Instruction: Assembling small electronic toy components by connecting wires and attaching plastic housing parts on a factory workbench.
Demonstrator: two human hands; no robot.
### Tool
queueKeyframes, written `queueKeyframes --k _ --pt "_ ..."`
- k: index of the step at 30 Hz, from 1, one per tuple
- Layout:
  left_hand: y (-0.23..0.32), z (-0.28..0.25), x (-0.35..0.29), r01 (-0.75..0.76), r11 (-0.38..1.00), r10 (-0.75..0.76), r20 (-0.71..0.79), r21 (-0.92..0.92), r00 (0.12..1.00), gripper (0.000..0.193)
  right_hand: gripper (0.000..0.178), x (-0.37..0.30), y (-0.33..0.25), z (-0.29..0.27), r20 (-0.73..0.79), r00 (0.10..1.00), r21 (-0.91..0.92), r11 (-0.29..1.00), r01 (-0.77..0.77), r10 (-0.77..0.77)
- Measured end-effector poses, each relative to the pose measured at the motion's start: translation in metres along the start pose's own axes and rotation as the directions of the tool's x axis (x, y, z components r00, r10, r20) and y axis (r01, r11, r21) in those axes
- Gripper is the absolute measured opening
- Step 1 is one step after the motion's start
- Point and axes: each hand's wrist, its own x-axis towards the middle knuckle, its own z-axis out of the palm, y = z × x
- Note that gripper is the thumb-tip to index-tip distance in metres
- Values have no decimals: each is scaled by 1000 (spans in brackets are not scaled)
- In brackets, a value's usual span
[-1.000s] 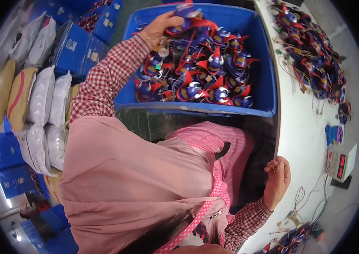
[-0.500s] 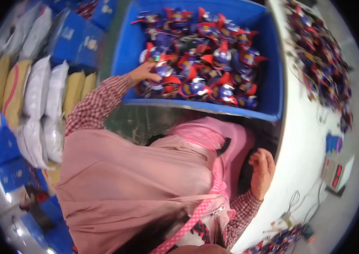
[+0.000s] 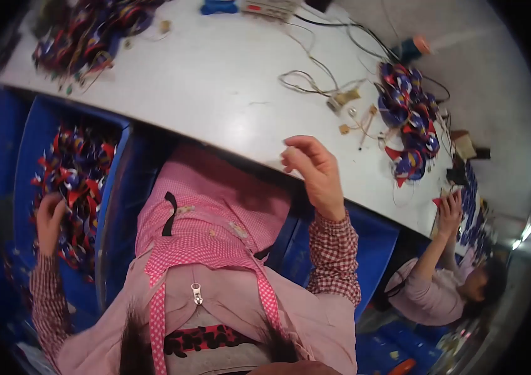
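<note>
While the left hand (image 3: pixel 49 222) is over the left part of a blue bin (image 3: pixel 114 194) in the head view, the right hand (image 3: pixel 322 181) is raised at the near edge of the white counter (image 3: pixel 215 94). Red-and-blue pieces (image 3: pixel 78 190) lie heaped inside the bin, close by the left hand; its fingers are bent, and I cannot tell whether they touch or grip one. On the right hand the fingers curl toward the thumb, and whether anything small sits between them I cannot tell. Similar pieces form one pile (image 3: pixel 100 37) at the counter's far left and another (image 3: pixel 410 119) on its right, near a loop of cable (image 3: pixel 309 81). Beyond, at the right, a co-worker (image 3: pixel 434 287) has both hands raised together at the counter.
</note>
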Motion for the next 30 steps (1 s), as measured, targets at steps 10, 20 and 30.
queueKeyframes --k 10,20,30 --pt "414 381 180 -608 630 741 609 -483 283 36 22 -7 -25 -196 -574 801 -214 975 51 -169" --pt "572 603 221 -998 -55 793 608 7 -39 66 20 120 -54 -272 -63 819 -956 270 114 -570" --pt "598 639 228 -925 -369 581 799 89 -156 94 14 179 -4 -240 283 839 -925 -362 112 -465"
